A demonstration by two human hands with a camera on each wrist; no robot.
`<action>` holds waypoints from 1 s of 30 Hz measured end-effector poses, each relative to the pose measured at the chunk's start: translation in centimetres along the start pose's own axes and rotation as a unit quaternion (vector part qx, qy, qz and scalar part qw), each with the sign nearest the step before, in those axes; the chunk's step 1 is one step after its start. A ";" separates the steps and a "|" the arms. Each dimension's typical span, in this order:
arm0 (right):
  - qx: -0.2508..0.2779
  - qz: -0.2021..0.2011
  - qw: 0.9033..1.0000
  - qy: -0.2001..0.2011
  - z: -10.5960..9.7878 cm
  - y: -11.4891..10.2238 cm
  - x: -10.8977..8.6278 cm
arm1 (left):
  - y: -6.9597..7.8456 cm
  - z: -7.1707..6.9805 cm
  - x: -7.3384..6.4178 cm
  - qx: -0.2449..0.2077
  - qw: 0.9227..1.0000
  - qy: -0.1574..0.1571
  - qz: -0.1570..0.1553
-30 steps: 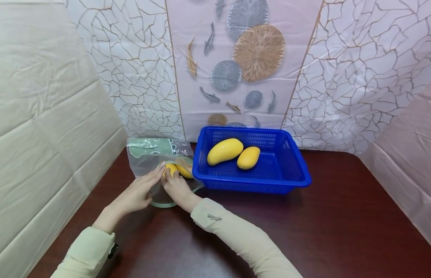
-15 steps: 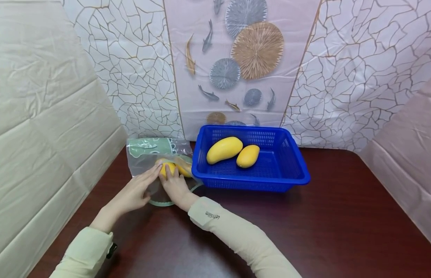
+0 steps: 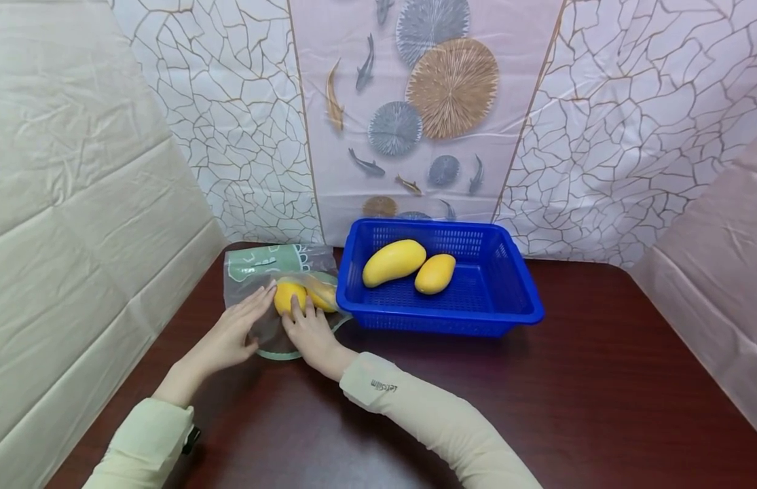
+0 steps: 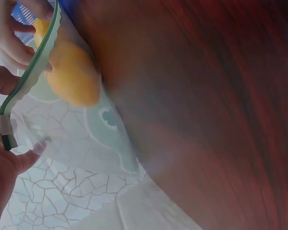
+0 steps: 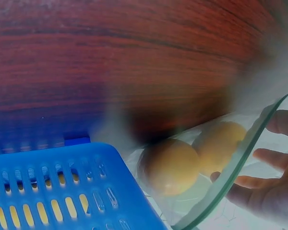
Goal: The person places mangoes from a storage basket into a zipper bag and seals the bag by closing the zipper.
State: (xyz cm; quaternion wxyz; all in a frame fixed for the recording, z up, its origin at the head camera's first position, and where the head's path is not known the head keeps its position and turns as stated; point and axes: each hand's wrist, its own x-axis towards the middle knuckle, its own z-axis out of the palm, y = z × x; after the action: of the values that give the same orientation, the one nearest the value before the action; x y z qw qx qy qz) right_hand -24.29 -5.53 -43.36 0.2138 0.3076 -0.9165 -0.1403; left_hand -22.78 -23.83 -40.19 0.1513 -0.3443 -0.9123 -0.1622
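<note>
A clear zip bag [image 3: 242, 291] with a green print and green-edged mouth lies on the table's left side. Inside are two yellow mangoes, the left one [image 3: 289, 297] next to the other mango [image 3: 322, 293]. My right hand [image 3: 314, 339] reaches through the bag's mouth, its nearly straight fingers touching the left mango. In the right wrist view these fingers [image 5: 247, 184] cross the green rim [image 5: 230, 175]. My left hand [image 3: 228, 339] stays at the mouth's left side, fingers extended along the mango. Its thumb [image 4: 29, 160] shows near the zip slider [image 4: 6, 132] in the left wrist view.
A blue basket [image 3: 439, 324] stands right beside the bag, holding a larger mango [image 3: 395, 263] and a smaller mango [image 3: 436, 274]. Patterned cloth [image 3: 244, 122] rises behind the dark table [image 3: 574, 380], and a pale cloth [image 3: 79, 258] stands along the left.
The left mango has shifted slightly left within the bag. My right fingers have loosened from around it and straightened, while my left hand has drifted a little left.
</note>
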 end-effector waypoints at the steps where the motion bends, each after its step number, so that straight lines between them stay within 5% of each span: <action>1: 0.003 -0.003 1.000 -0.001 0.0 0.1 -0.1 | 0.0 0.0 0.0 0.000 1.000 0.000 -0.001; 4: 0.020 -0.019 0.999 0.018 -0.1 0.4 -0.6 | 0.0 -0.1 0.1 0.005 1.000 0.005 0.004; 11: 0.075 -0.053 0.986 0.141 -0.1 1.7 -1.5 | -0.3 -0.4 -0.4 -0.003 0.999 0.020 0.025; 21: 0.127 -0.071 0.982 0.123 -0.6 2.6 -2.2 | -0.3 -0.6 -0.2 -0.021 1.000 0.004 0.004; 30: 0.165 -0.117 0.963 0.179 -0.8 3.1 -3.6 | -0.4 -0.7 -0.6 -0.034 0.999 0.003 -0.021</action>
State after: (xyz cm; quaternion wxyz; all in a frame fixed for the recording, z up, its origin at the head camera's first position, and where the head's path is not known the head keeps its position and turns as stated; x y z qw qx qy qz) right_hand -22.96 -0.98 -42.56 0.3030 0.4640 -0.8311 0.0461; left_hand -22.48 -24.76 -39.90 0.1391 -0.3295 -0.9127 -0.1977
